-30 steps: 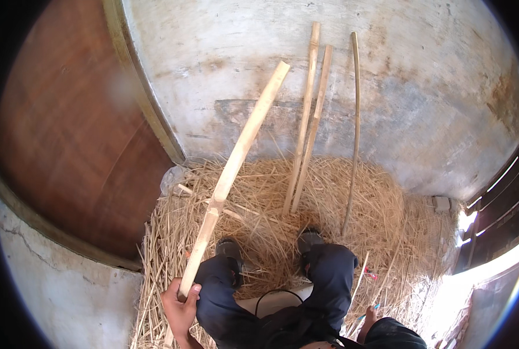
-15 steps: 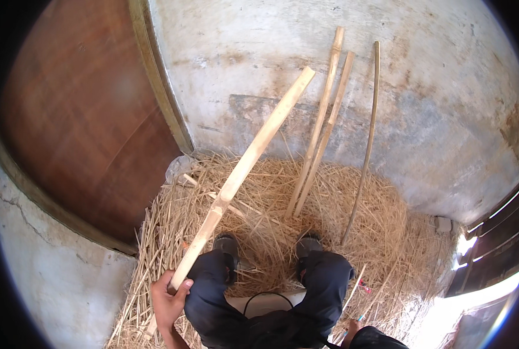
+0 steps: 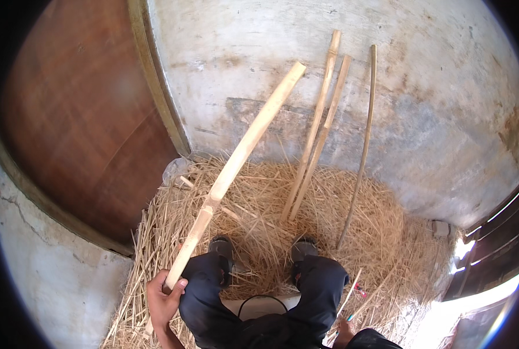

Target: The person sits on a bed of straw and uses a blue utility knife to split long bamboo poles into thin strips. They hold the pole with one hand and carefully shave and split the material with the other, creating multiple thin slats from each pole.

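A long pale bamboo pole [image 3: 236, 166] is being held at its lower end by the left hand [image 3: 163, 299], whose fingers [image 3: 178, 286] are being kept wrapped closed around it. From that hand the pole is being slanted up and away over a heap of straw [image 3: 271, 232], its far tip being shown against the grey plaster wall [image 3: 434, 104].

The step in hand is judged to be the lifting and positioning of the pole; the next move is judged to call for a steadier grip, probably from both hands, since so long a pole is being carried from one end only.

Beyond the pole, two thinner split canes [image 3: 320, 125] and a slim curved stick [image 3: 361, 145] are being leaned on the wall. Left of the pole, a brown wooden door [image 3: 79, 128] is being shown.

The right hand [image 3: 345, 334] is being cut off by the lower edge, so its fingers cannot be judged. The person's shoes [image 3: 221, 247] are being partly buried in straw.
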`<state>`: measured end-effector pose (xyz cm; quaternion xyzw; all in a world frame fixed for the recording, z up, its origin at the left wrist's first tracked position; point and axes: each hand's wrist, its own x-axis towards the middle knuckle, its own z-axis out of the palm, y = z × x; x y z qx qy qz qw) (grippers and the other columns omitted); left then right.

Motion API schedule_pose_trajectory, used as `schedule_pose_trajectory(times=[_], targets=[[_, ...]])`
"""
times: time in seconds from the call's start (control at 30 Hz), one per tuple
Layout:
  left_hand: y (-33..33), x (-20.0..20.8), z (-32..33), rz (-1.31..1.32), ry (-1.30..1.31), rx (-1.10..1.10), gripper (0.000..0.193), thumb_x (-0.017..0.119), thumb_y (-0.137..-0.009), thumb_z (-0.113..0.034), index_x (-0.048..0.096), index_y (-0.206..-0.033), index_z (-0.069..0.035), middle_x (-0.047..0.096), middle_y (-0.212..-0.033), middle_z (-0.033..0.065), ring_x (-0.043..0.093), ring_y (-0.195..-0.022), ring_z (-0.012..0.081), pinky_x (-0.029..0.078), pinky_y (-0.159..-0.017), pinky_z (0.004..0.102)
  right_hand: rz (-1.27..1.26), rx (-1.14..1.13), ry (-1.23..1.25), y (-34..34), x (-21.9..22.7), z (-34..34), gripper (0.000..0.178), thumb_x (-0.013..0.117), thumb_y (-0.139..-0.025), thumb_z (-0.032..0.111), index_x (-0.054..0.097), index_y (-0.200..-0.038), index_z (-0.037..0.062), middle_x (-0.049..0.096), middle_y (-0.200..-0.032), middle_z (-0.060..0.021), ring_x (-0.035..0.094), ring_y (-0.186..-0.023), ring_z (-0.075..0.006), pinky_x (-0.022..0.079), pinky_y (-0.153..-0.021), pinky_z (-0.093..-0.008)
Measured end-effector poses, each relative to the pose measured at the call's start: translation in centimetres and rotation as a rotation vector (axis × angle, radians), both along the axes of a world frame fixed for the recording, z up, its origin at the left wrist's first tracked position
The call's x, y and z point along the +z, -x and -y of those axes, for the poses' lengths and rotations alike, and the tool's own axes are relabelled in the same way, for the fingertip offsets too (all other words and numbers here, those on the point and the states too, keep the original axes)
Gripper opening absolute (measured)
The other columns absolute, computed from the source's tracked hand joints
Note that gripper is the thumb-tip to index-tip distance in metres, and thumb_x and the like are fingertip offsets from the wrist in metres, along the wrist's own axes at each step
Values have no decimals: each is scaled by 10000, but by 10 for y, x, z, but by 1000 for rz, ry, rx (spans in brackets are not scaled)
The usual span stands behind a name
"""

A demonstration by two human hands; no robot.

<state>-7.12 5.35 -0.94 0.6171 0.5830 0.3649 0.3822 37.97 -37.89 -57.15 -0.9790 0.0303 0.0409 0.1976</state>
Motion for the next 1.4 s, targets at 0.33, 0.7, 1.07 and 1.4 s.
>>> schedule_pose_trajectory(times=[0.33,0.7,1.07,1.4], targets=[[6,3,2,-40,-8,45,138,799,-950,-54,676,-937,9,664,-700,7,597,-626,53,449,-577,231,-4,-52,-34,-5,37,-21,321,674,-970,294,689,-871,-11,723,-797,-253,738,-753,-467,571,-706,-572],[11,-12,-6,39,21,8,119,777,-973,-74,677,-945,-15,637,-705,-13,566,-626,40,421,-574,223,422,-261,-278,-85,137,-3,528,535,-1118,397,589,-1456,-4,692,-1083,-228,689,-892,-376,536,-783,-511],[18,-16,-2,61,39,6,102,757,-989,-75,673,-969,-22,648,-736,-7,585,-642,51,432,-587,225,506,512,-834,-86,357,-258,209,562,-1091,176,617,-1231,31,725,-882,-78,600,-694,-149,477,-629,-342],[22,-25,-3,103,-23,36,161,825,-945,-87,693,-938,4,677,-677,13,610,-598,51,443,-551,229,322,1134,-883,-35,406,-380,302,593,-979,5,619,-1275,61,775,-880,-91,739,-713,-195,568,-666,-318]])
